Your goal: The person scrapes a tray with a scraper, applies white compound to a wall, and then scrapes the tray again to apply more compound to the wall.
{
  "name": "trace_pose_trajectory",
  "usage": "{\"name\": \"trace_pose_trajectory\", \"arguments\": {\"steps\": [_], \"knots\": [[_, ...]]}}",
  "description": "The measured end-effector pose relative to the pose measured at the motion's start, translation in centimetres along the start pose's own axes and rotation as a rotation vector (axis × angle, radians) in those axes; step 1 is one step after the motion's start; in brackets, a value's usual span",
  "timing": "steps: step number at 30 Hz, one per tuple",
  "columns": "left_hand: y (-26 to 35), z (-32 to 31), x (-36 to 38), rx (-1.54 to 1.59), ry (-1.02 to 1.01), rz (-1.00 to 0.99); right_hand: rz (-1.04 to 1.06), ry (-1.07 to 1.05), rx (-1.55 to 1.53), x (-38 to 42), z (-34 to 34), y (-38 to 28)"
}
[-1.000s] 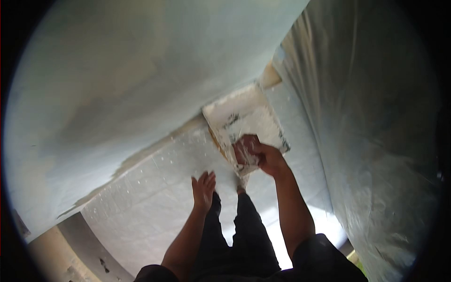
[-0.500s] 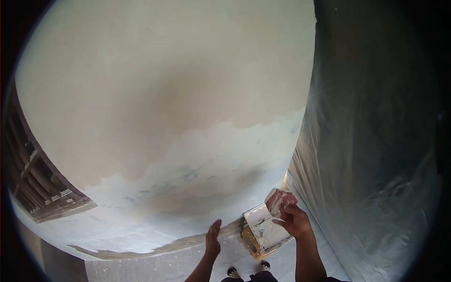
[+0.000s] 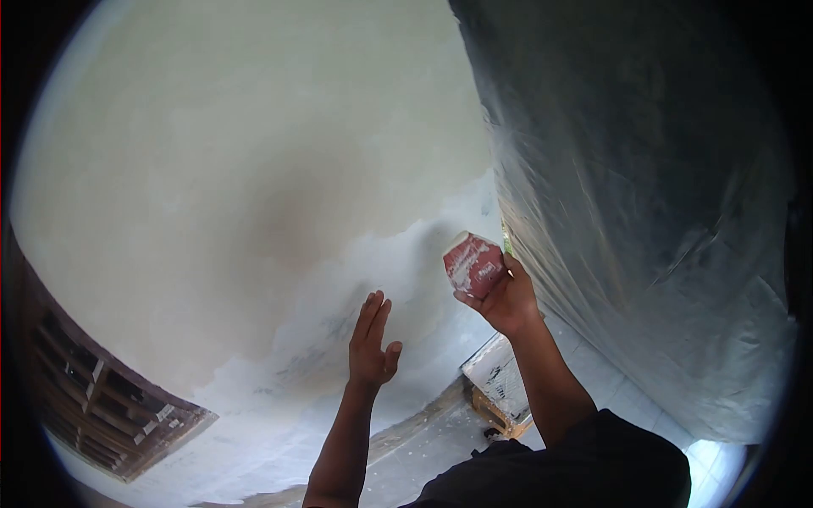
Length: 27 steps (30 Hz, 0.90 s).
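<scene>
My right hand (image 3: 515,306) is closed on a red putty spreader (image 3: 474,266), thumb on its right edge and fingers beneath. White putty is smeared over the spreader's face, and its far edge is pale. It is held up close in front of the wall (image 3: 212,161), near the wall's right edge. To its left, my left hand (image 3: 367,349) is raised with nothing in it, fingers stretched out and thumb apart. Behind both hands the wall has a bright white coated band (image 3: 339,296) below a beige-green upper area.
Clear plastic sheeting (image 3: 635,195) hangs along the right side. A putty-smeared white tray (image 3: 498,368) rests on a wooden stool (image 3: 500,413) by the wall's foot. At lower left is a brown wooden lattice frame (image 3: 102,406). The tiled floor (image 3: 415,466) has white spots.
Both hands have risen towards the wall, the right one carrying the spreader up and left. The view has turned, so the sheeting fills more of the right side.
</scene>
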State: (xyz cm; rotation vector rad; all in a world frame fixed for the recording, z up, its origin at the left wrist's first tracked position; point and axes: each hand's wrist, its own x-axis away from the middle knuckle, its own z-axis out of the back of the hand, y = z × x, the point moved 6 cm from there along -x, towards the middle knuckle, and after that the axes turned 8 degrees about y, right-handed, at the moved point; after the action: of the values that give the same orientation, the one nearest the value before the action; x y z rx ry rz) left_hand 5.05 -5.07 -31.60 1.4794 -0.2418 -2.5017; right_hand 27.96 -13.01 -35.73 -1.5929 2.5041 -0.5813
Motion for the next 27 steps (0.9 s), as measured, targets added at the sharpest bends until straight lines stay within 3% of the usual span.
{"name": "trace_pose_trajectory", "arguments": {"steps": [5, 7, 9, 12, 13, 15, 17, 19, 27], "knots": [[-2.7, -4.2, -4.7, -0.260, -0.222, -0.266, 0.140, 0.086, -0.056, -4.8, 0.0, -2.9], [-4.8, -4.0, -4.7, -0.295, -0.243, -0.346, 0.464, 0.195, -0.012, -5.9, 0.0, -3.3], [-6.5, -6.2, -5.0, -0.358, -0.301, -0.410, 0.543, 0.244, -0.030, -8.4, 2.0, -3.8], [-7.6, -9.5, -5.2, -0.454, -0.373, -0.471, 0.938, 0.168, 0.452, -12.1, 4.5, -5.6], [-7.7, -9.5, -5.1, -0.460, -0.333, -0.464, 0.939, 0.175, 0.449, -12.7, 4.6, -5.7], [-8.4, -10.1, -5.0, -0.462, -0.309, -0.461, 1.369, 0.061, 0.956, -12.7, 2.4, -5.5], [-8.1, -9.4, -4.6, -0.527, -0.238, -0.477, 1.269, 0.057, 0.979, -14.0, 2.7, -4.9], [-7.7, -9.4, -5.0, -0.536, -0.248, -0.479, 1.484, 0.030, 1.113, -14.0, 2.3, -4.8], [-7.7, -9.9, -5.5, -0.550, -0.246, -0.484, 1.579, 0.066, 1.271, -16.3, 4.5, -4.1]]}}
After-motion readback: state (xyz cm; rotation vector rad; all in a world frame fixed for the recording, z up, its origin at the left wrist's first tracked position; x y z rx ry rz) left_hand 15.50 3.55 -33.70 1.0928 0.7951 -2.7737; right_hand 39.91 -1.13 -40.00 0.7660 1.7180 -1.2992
